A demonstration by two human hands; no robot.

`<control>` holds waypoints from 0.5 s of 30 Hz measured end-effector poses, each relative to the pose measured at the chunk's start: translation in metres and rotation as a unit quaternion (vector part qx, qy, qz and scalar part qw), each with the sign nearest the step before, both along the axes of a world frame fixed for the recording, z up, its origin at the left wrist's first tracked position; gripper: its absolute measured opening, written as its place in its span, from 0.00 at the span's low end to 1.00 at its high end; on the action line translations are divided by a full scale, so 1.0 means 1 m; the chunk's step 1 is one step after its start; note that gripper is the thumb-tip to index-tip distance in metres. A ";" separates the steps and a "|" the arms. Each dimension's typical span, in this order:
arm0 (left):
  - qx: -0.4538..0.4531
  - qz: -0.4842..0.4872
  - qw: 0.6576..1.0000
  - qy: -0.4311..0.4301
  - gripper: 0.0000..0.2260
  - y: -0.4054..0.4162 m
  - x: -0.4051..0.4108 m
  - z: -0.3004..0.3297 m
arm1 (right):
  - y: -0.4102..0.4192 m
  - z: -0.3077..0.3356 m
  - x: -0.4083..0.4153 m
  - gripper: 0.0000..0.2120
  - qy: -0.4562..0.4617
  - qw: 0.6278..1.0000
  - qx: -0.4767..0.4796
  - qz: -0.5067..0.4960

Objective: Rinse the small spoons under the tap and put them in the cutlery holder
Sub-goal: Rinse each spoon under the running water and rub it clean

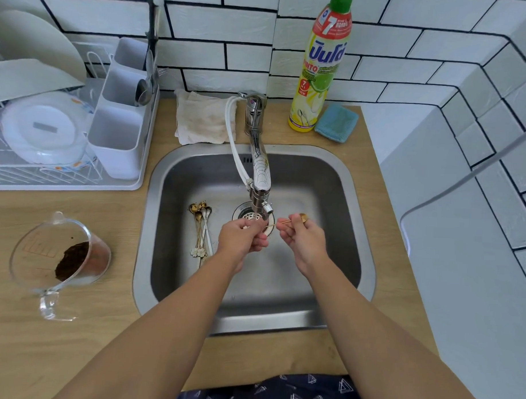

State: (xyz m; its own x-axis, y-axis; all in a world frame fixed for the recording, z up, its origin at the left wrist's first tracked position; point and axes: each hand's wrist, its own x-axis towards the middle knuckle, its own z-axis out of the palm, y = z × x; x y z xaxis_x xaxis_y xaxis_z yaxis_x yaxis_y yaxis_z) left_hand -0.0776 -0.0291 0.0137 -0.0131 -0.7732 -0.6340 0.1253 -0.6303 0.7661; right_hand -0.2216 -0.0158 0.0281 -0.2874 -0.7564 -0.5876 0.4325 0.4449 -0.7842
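under the tap spout, both hands work one small gold spoon over the sink.

the right hand (303, 239) pinches the gold spoon (294, 219) near its bowl, fingers closed around it, while the left hand (242, 237) curls shut at the handle end just below the tap (258, 175); i cannot tell whether water is running. more small spoons (200, 230) lie bundled on the sink (331, 178) floor at nine o'clock from the hands, beside the drain (249, 214). the cutlery holder (118, 125) stands on the drying rack at ten o'clock, well apart. a wet, thin handle could slip from the pinch and drop toward the drain, and the carry leftward passes over the tabletop (72, 327) near the measuring jug (60, 261), dripping.
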 end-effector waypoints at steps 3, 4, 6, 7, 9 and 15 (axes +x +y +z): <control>0.017 -0.010 0.996 0.088 0.08 -0.001 -0.001 0.001 | -0.001 0.002 -0.003 0.09 0.004 1.000 -0.005 -0.020; 0.027 -0.017 0.989 0.146 0.08 -0.001 0.001 0.002 | -0.002 0.002 -0.006 0.08 0.006 1.000 -0.004 -0.030; 0.035 -0.028 0.981 0.191 0.08 0.000 0.004 0.003 | -0.002 0.003 -0.009 0.09 0.012 0.999 -0.001 -0.031; 0.033 -0.029 0.985 0.164 0.08 0.000 0.004 0.004 | -0.002 0.003 -0.008 0.09 0.014 1.000 -0.002 -0.024; 0.024 -0.026 0.998 0.060 0.09 -0.001 0.002 0.004 | -0.002 0.003 -0.004 0.09 0.014 1.000 -0.005 -0.001; 0.012 -0.075 0.990 0.118 0.08 -0.003 0.011 -0.001 | -0.003 0.002 -0.005 0.09 0.033 0.999 -0.007 -0.004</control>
State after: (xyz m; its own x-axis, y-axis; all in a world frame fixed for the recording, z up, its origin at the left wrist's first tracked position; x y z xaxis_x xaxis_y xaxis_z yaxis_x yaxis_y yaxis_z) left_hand -0.0670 -0.0319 0.0129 -0.2763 -0.7360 -0.6181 0.2016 -0.6732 0.7115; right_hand -0.2265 -0.0186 0.0304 -0.3315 -0.7626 -0.5555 0.3821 0.4299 -0.8180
